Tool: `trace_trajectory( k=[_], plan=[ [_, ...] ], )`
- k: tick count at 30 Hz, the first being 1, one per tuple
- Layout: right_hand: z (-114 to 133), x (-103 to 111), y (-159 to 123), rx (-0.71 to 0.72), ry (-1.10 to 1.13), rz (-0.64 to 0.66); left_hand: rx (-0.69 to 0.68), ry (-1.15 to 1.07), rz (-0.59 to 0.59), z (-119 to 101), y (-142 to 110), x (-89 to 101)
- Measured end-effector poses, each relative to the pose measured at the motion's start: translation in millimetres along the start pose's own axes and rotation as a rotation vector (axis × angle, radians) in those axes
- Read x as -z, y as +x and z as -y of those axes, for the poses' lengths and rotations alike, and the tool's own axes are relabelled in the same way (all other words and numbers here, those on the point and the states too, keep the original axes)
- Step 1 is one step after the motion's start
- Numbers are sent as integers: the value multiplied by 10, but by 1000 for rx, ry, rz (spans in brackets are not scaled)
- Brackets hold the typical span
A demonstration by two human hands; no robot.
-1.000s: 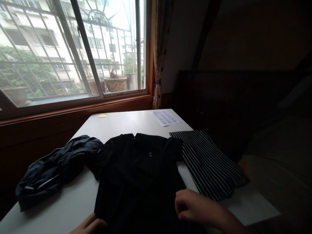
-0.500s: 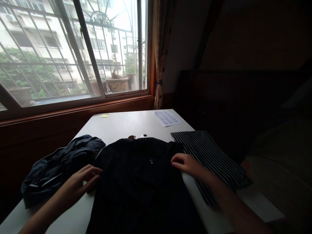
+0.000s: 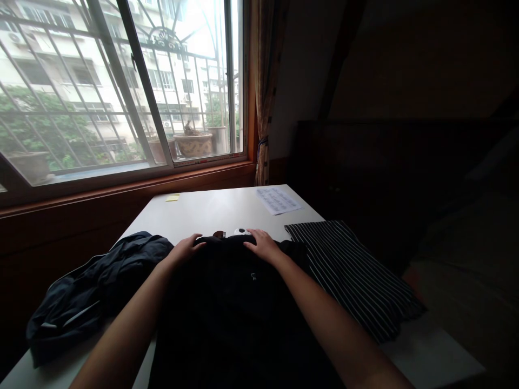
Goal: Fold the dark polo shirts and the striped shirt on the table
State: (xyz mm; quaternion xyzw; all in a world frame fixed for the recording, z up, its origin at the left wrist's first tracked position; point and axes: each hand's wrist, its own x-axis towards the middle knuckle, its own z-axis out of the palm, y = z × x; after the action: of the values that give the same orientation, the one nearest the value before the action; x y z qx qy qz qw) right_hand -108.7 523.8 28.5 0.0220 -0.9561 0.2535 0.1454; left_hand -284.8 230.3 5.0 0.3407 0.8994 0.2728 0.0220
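A black shirt [image 3: 227,313] with a small white logo on its chest lies spread over the table in front of me. My left hand [image 3: 185,250] grips its far edge at the left, the thumb on the near side and the fingers over the edge. On the right of that same edge, my right hand [image 3: 263,246] is closed in a like way, its fingertips close to a small round white object [image 3: 241,232]. A small brown object [image 3: 219,235] peeks out behind the shirt between the hands. The shirt's lower part is too dark for detail.
To the left lies a crumpled dark blue garment [image 3: 117,270] with white piping. A folded black-and-white striped cloth [image 3: 348,270] lies to the right. The white table [image 3: 198,210] carries a printed sheet [image 3: 279,200] and a yellow sticky note [image 3: 172,198]. A window stands beyond.
Both hands have moved from the shirt's sides forward and inward to its far edge and taken hold there. The edge is now gathered slightly between them.
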Motion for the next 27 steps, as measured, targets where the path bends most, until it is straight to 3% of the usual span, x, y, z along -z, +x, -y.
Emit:
trace_trajectory(
  k=[4, 10, 15, 18, 21, 27],
  plan=[
    [-47, -58, 47, 36, 9, 49, -65, -59, 49, -40, -152, 63],
    [-153, -98, -297, 212, 20, 157, -185, -157, 53, -70, -776, 157],
    [-104, -100, -618, 260, 31, 255, -141, -317, 239, -98, -1153, 145],
    [-83, -107, -640, 150, 104, 264, -52, -361, 289, -110, -1161, 84],
    [-95, -136, -563, 63, 179, 216, -57, -223, 268, -138, -1086, 11],
    [-110, -230, -438, 130, 228, 252, -201, -131, 246, -309, -1025, -71]
  ],
)
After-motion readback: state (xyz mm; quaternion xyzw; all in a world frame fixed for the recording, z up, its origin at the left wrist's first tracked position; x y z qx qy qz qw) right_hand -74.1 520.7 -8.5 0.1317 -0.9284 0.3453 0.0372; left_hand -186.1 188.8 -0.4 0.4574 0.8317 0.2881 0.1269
